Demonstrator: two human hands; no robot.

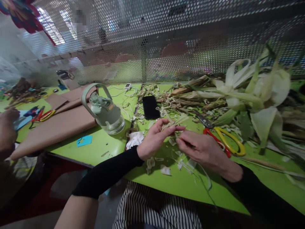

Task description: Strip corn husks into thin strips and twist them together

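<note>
My left hand (156,137) is closed in a pinch on a folded piece of pale corn husk (180,120), whose ends stick out past the fingertips. Close to its right, my right hand (205,149) is curled with the fingers pressed together. A thin husk strip (208,182) trails below it over the table; where the strip meets the fingers is hidden. Yellow-and-red-handled scissors (230,140) lie just beyond my right hand. Small husk scraps (165,170) are scattered under and around both hands.
A heap of corn husks (257,95) fills the right side. Behind my hands lies a black phone (151,107). To the left stand a green bottle (107,111) and brown paper (64,127). A perforated metal screen (133,41) borders the green table. Another person's hand (8,127) is far left.
</note>
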